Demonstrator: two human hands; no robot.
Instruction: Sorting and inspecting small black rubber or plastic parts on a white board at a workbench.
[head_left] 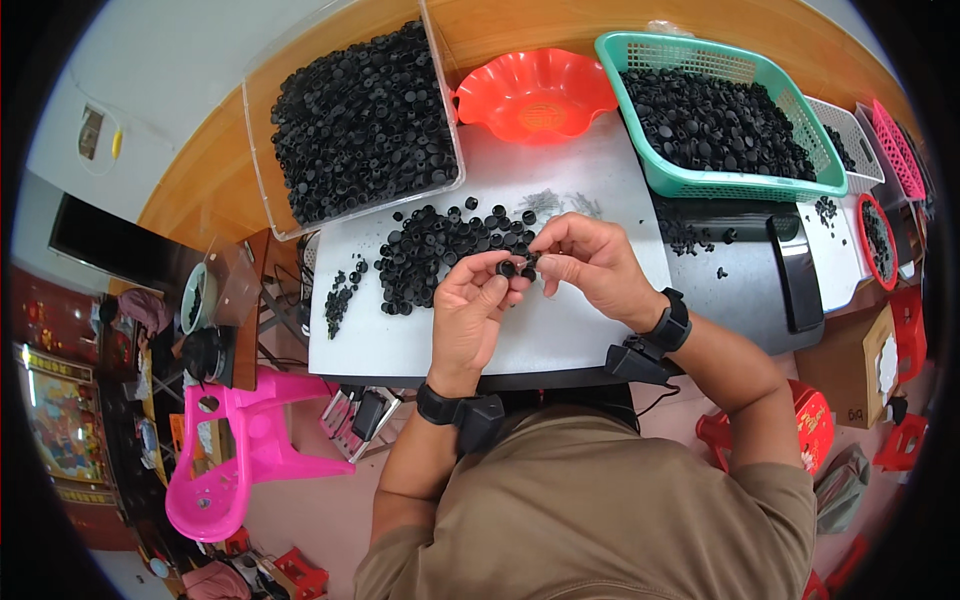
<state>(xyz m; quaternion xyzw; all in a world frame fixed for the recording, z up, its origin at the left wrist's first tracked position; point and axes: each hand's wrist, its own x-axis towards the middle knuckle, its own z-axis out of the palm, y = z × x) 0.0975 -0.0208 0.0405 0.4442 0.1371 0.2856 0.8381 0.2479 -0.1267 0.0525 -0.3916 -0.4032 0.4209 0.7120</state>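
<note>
Over the white sheet [560, 335] on the table, my left hand [468, 318] pinches a small round black plastic cap [507, 269] between thumb and fingers. My right hand [597, 268] meets it from the right, thumb and forefinger closed beside the cap. Whatever sits between those right fingertips is too small to make out. Just beyond and left of my hands spreads a loose pile of black caps [410, 262]. Smaller black pieces [340, 303] lie at its left. Past my right fingers are thin, pale, see-through bits [545, 203].
A clear plastic tub [460, 183] heaped with black parts stands far left. Beside it is a red scalloped bowl [540, 85]. The green basket [740, 185] at far right also holds black parts. Near the table's left side stands a pink plastic chair [240, 450]; a cardboard box [850, 365] is at right.
</note>
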